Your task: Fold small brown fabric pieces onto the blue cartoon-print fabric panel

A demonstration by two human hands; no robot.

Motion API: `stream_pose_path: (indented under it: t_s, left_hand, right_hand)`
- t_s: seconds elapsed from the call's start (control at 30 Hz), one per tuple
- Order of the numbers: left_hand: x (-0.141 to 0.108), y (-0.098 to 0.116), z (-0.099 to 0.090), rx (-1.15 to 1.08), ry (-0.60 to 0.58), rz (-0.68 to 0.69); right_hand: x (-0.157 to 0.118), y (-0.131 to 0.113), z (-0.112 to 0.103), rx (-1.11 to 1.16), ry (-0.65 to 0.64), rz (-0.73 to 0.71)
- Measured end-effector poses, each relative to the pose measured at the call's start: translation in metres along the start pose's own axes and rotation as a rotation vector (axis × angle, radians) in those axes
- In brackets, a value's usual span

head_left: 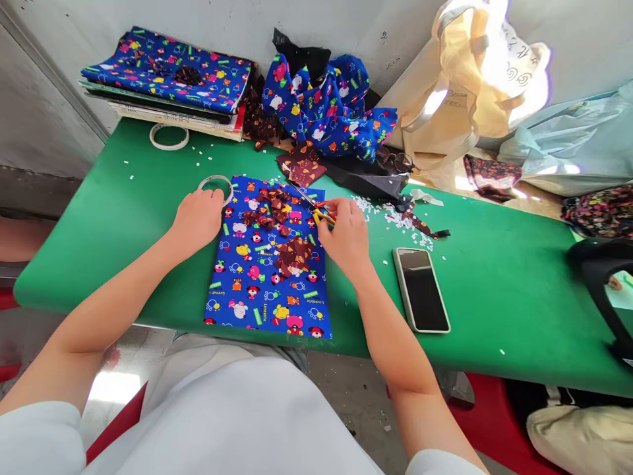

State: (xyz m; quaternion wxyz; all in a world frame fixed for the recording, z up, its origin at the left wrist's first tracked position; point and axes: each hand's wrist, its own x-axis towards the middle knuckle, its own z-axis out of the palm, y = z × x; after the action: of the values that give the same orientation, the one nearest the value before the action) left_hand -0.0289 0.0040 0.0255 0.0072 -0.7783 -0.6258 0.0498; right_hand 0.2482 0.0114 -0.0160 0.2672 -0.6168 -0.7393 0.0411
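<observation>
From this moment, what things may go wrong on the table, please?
The right hand holds scissors with the blades over the blue printed sheet, so they might nick or snag it. The loose brown scraps on the sheet could slide off if it is pulled. The white bits beside the right hand may scatter if brushed.

The green table carries a blue patterned cloth between the left hand and right hand. Beyond the left hand lie a tape roll and stacked books; right of the right hand, a phone, with white paper scraps farther back.
</observation>
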Motion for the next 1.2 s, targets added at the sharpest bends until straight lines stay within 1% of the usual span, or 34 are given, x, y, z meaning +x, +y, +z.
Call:
stream_pose_path:
  t_s: [0.07, 0.13, 0.2, 0.27, 0.33, 0.4, 0.5, 0.63, 0.77, 0.87, 1.07, 1.2]
  left_hand:
    - [0.001, -0.001, -0.001, -0.026, 0.024, -0.022]
    - [0.001, 0.000, -0.002, -0.108, 0.094, -0.031]
    - [0.001, 0.001, -0.002, -0.261, 0.201, -0.031]
    - [0.001, 0.005, -0.003, -0.471, 0.302, -0.016]
    - [-0.001, 0.008, -0.002, -0.691, 0.352, 0.009]
    - [-0.002, 0.011, -0.001, -0.869, 0.359, 0.038]
    - [-0.003, 0.013, 0.002, -1.013, 0.356, 0.076]
    - [-0.003, 0.013, 0.003, -1.057, 0.343, 0.107]
    - [-0.005, 0.015, 0.003, -1.060, 0.329, 0.114]
    - [-0.006, 0.017, 0.002, -1.053, 0.320, 0.125]
    - [-0.007, 0.019, 0.000, -1.065, 0.299, 0.129]
    - [-0.008, 0.019, -0.002, -1.051, 0.280, 0.132]
  right_hand:
    - [0.002, 0.008, 0.002, -0.051, -0.055, 0.069]
    - [0.004, 0.015, 0.004, -0.043, -0.109, 0.118]
    - [0.006, 0.021, 0.005, -0.009, -0.155, 0.146]
    - [0.008, 0.026, 0.007, 0.019, -0.183, 0.148]
    - [0.009, 0.031, 0.009, 0.032, -0.183, 0.122]
    - [0.010, 0.035, 0.013, 0.027, -0.154, 0.082]
    - [0.009, 0.040, 0.019, 0.001, -0.076, 0.025]
    - [0.007, 0.036, 0.018, -0.020, 0.064, -0.016]
    - [0.009, 0.022, 0.005, -0.010, 0.168, -0.023]
    - [0.009, 0.014, -0.002, 0.013, 0.221, -0.038]
    - [0.004, 0.007, -0.003, 0.003, 0.261, -0.123]
    - [0.002, 0.000, -0.004, -0.014, 0.224, -0.168]
